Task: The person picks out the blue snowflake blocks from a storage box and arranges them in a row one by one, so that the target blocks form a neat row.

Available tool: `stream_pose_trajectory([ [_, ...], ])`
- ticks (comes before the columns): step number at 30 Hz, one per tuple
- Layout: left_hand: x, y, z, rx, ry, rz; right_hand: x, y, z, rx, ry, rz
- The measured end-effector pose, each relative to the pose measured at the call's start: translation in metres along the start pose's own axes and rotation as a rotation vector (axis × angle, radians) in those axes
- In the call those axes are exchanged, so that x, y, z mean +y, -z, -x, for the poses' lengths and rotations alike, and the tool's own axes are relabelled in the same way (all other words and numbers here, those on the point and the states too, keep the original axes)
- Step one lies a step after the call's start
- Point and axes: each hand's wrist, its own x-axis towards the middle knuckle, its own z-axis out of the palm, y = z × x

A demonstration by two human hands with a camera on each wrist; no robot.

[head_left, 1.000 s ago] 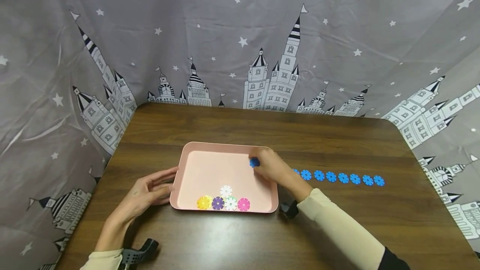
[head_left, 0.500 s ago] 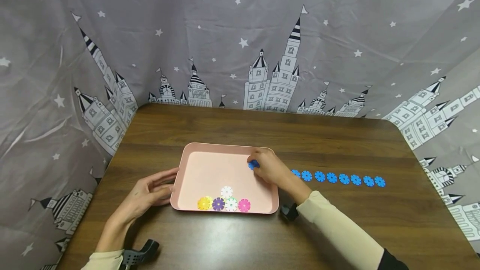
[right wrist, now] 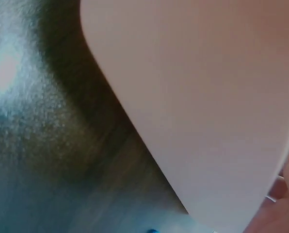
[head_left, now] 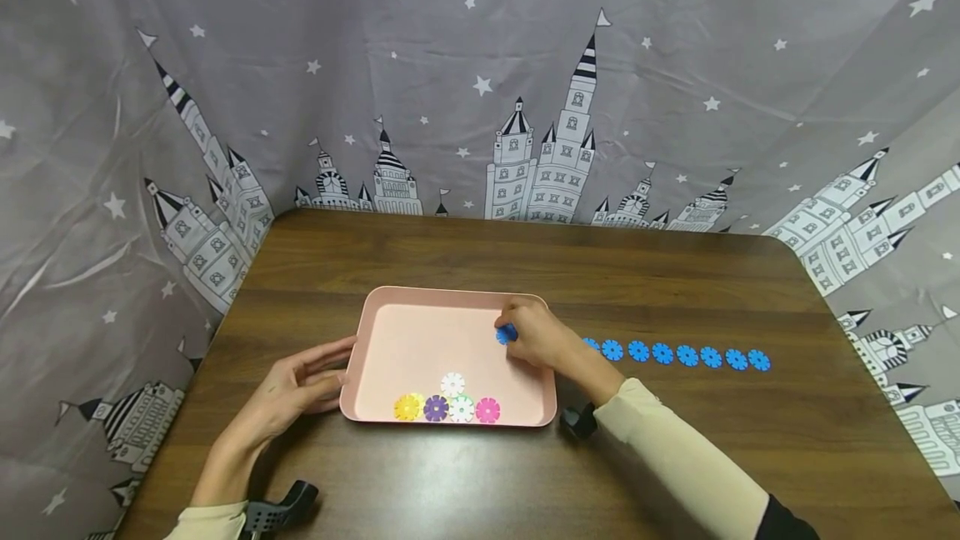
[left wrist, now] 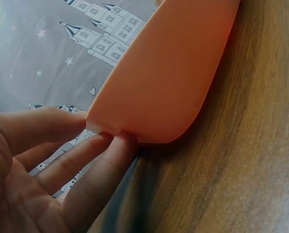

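Observation:
A pink tray [head_left: 420, 332] lies on the table, several flower-shaped discs along its near side: yellow [head_left: 408, 407], purple [head_left: 437, 408], green-white [head_left: 462, 409], pink [head_left: 487, 410], with a white disc [head_left: 452, 384] just behind. My left hand [head_left: 288, 390] touches the tray's left side from outside, fingers fairly straight; the left wrist view has the thumb and fingertips against the tray wall [left wrist: 159, 73]. Over the tray's right part, my right hand [head_left: 536, 332] pinches a blue flower disc [head_left: 506, 334]. The right wrist view shows mainly the tray's outer wall [right wrist: 193, 107], hiding the fingertips.
To the right of the tray, a row of several blue flower discs [head_left: 662, 353] runs across the wooden table [head_left: 675, 457]; the forearm partly covers its left end. A grey curtain [head_left: 420, 23] printed with castles and stars hangs behind the table.
The right hand has lowered the blue disc slightly toward the near side and a little left within the tray. Its left hand and the discs on the table stay put.

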Motion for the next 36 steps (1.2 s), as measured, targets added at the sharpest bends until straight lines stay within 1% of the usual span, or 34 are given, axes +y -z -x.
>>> stream_pose_trajectory([
  [3, 0.000, 0.000, 0.000, -0.003, 0.000, 0.000, 0.000, 0.000, 0.000, -0.013, -0.010, -0.006],
  [6, 0.000, 0.001, 0.000, -0.008, 0.002, -0.004, 0.000, 0.001, 0.001, -0.021, -0.037, -0.038],
  [12, -0.001, 0.002, -0.002, 0.007, 0.015, -0.022, 0.000, 0.010, 0.009, -0.001, -0.115, -0.095],
  [15, -0.001, 0.004, -0.003, 0.001, 0.015, -0.027, 0.002, 0.015, 0.015, 0.026, -0.127, -0.096],
  [21, -0.002, 0.009, -0.003, -0.012, 0.010, -0.031, 0.005, 0.025, 0.028, 0.088, -0.104, -0.138],
  [25, -0.002, 0.014, -0.002, -0.019, 0.000, -0.029, 0.006, 0.030, 0.037, 0.123, -0.136, -0.183],
  [28, -0.002, 0.018, -0.001, -0.027, -0.007, -0.025, 0.010, 0.032, 0.045, 0.165, -0.164, -0.202],
  [36, -0.005, 0.025, 0.006, -0.014, -0.025, -0.007, 0.030, 0.039, 0.070, 0.266, -0.222, -0.222],
])
